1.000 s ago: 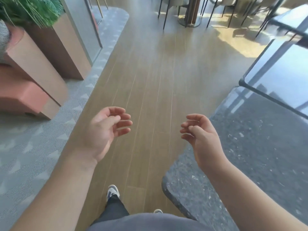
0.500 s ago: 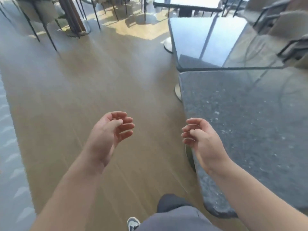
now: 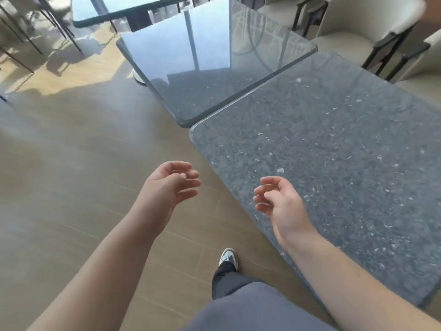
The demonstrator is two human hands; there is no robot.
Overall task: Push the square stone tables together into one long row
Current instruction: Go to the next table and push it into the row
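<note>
Two square dark speckled stone tables stand edge to edge: the near table (image 3: 334, 163) fills the right side, the second table (image 3: 210, 68) lies just beyond it with a thin seam between them. A third table (image 3: 114, 8) stands farther back, apart from the second. My left hand (image 3: 171, 185) hovers over the wooden floor left of the near table, fingers loosely curled, holding nothing. My right hand (image 3: 279, 201) hovers above the near table's left edge, fingers loosely curled and empty.
Cream chairs with black frames (image 3: 372, 37) stand along the tables' right side. More chairs with thin black legs (image 3: 28, 27) stand at the far left. Wooden floor (image 3: 71, 163) stretches to the left. My leg and shoe (image 3: 229, 256) are beside the near table's edge.
My view has swung right and toward the tables, bringing both joined tables and the third one into sight. Both hands stay raised, loosely curled and empty; the right now hovers over the near table.
</note>
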